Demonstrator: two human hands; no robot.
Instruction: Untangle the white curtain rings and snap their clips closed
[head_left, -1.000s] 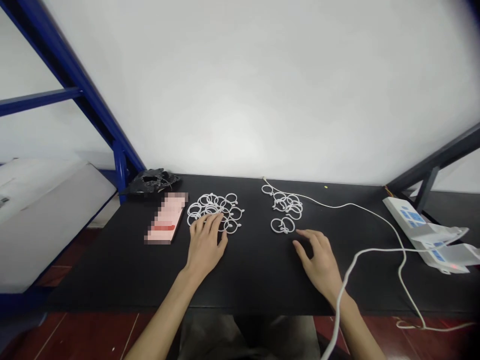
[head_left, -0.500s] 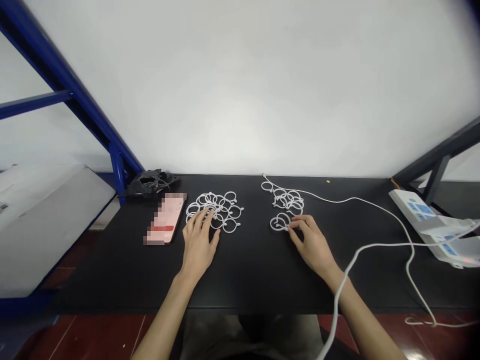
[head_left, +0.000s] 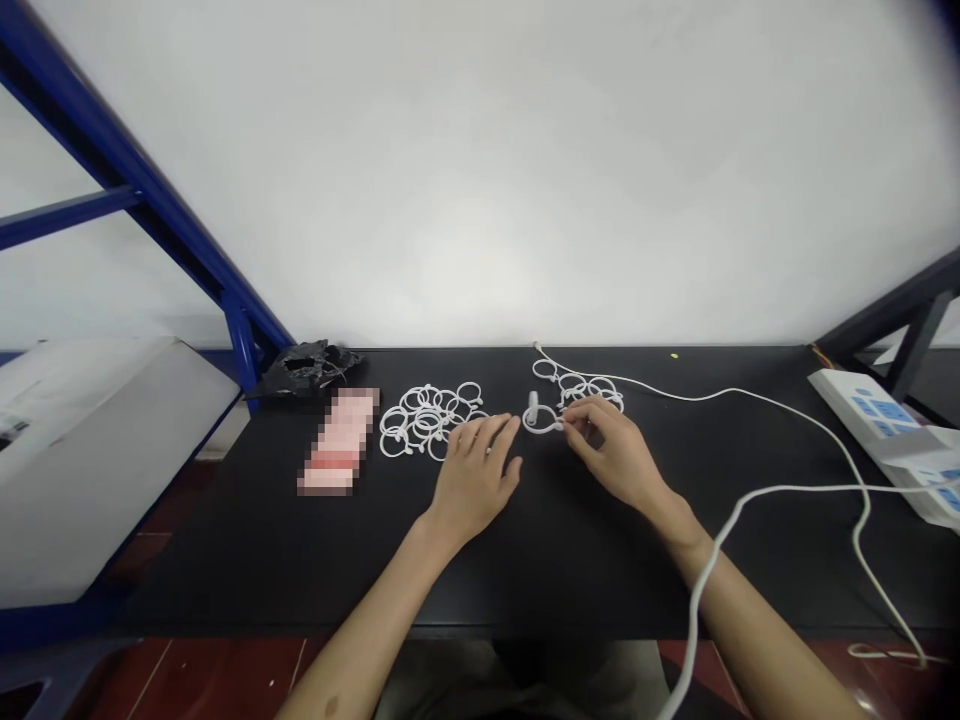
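My right hand [head_left: 615, 452] pinches a white curtain ring [head_left: 541, 431] by its small eyelet, just above the table. A second small white ring piece [head_left: 533, 400] stands up at the held ring's left side; whether the two are linked I cannot tell. My left hand [head_left: 474, 488] is open with its fingers stretched out, close to the left of the held ring and partly covering the pile of white curtain rings [head_left: 428, 412]. Behind my right hand lies a smaller group of white rings [head_left: 574, 377], partly hidden by the fingers.
A pink phone-like slab [head_left: 341, 440], blurred by pixels, lies left of the pile. Behind it is a crumpled black plastic bag [head_left: 300, 368]. A white cable [head_left: 757, 492] crosses above my right forearm to a white power strip [head_left: 870, 410] on the black table [head_left: 300, 570].
My left hand has moved right, off the middle of the pile, towards my right hand. My right hand has lifted the ring and shifted it left and away from me.
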